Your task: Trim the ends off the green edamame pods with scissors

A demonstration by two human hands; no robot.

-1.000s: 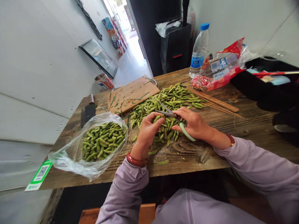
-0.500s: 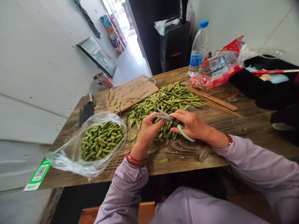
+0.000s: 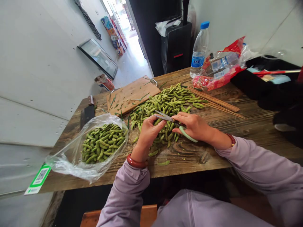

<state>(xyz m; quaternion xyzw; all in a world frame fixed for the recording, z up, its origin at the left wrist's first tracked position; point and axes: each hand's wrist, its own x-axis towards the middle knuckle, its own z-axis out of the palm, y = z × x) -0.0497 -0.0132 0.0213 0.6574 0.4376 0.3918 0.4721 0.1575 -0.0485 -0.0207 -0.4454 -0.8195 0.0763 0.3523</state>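
My right hand (image 3: 195, 126) is closed round a pair of scissors (image 3: 165, 117) with pale green handles, the blades pointing left. My left hand (image 3: 149, 130) is pinched at the blades and holds a green soybean pod (image 3: 158, 121), partly hidden by fingers and scissors. Beneath and behind both hands spreads a heap of soybean pods (image 3: 163, 102) on the wooden table (image 3: 213, 157). To the left, an open clear plastic bag (image 3: 68, 167) holds more pods (image 3: 104, 143). A few single pods lie near the front edge.
A cutting board (image 3: 132, 94) with green scraps lies behind the heap, and a cleaver (image 3: 87, 116) at the left edge. Wooden skewers (image 3: 215, 101) lie to the right. Behind them are a water bottle (image 3: 199, 50), red plastic packaging (image 3: 217, 80) and a dark bag (image 3: 260, 91).
The scissor blades have come closer together at my left fingertips. Both hands stay in nearly the same place, and the view has shifted very slightly.
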